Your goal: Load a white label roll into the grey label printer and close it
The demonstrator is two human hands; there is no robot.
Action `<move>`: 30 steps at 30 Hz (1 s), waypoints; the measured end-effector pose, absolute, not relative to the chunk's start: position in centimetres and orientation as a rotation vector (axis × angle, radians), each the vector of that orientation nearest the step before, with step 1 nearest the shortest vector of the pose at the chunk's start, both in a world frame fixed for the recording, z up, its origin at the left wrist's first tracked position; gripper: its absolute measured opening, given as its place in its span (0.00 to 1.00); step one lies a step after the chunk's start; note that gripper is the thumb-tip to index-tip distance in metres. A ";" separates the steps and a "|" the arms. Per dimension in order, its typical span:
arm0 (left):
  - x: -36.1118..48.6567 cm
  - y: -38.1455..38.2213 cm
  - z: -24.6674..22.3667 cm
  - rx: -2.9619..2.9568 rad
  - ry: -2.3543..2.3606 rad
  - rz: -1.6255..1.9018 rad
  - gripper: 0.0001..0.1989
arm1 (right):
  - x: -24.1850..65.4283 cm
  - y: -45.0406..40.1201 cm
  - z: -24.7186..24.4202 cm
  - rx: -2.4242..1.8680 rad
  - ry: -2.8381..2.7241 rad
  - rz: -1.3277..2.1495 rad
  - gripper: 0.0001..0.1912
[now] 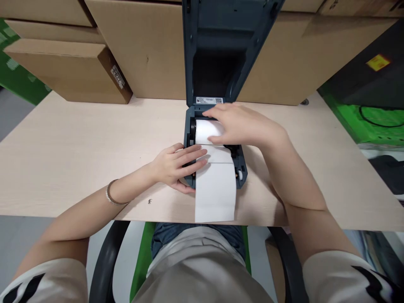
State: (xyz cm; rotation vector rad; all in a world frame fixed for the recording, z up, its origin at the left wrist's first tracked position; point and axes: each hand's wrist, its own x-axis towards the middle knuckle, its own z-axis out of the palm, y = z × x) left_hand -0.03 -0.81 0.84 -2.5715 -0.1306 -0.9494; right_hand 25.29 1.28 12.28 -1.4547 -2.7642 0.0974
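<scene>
A dark blue-grey label printer [242,168] stands on the table, its lid [221,38] raised upright. Inside sits a white label roll [205,131], and a strip of white labels [215,191] runs from it over the front of the printer towards the table edge. My left hand [178,166] lies at the printer's left side, with its outstretched fingertips on the strip and its thumb lower, near the front corner. Over the right end of the roll is my right hand [235,124], thumb and fingers spread apart. It hides that end, so contact there is unclear.
Large cardboard boxes [148,54] line the back of the table, right behind the lid. A smaller carton [63,71] stands at the back left. To the right are a green surface [381,126] with a black cable, and a dark box [356,71].
</scene>
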 end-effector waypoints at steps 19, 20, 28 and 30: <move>-1.2 -0.4 -1.0 -2.675 -0.516 -0.846 0.59 | 24.9 1.3 12.6 -1.466 -2.739 -0.035 0.31; -1.1 -0.5 -1.0 -2.669 -0.527 -0.841 0.59 | 25.3 0.7 13.5 -1.445 -2.713 -0.063 0.31; -0.1 -0.6 -0.2 -2.570 -0.434 -1.005 0.60 | 32.9 0.4 17.0 -1.610 -2.378 -0.143 0.33; 0.0 -0.6 0.0 -2.593 -0.405 -1.036 0.60 | 34.9 2.3 16.2 -1.832 -2.277 -0.089 0.35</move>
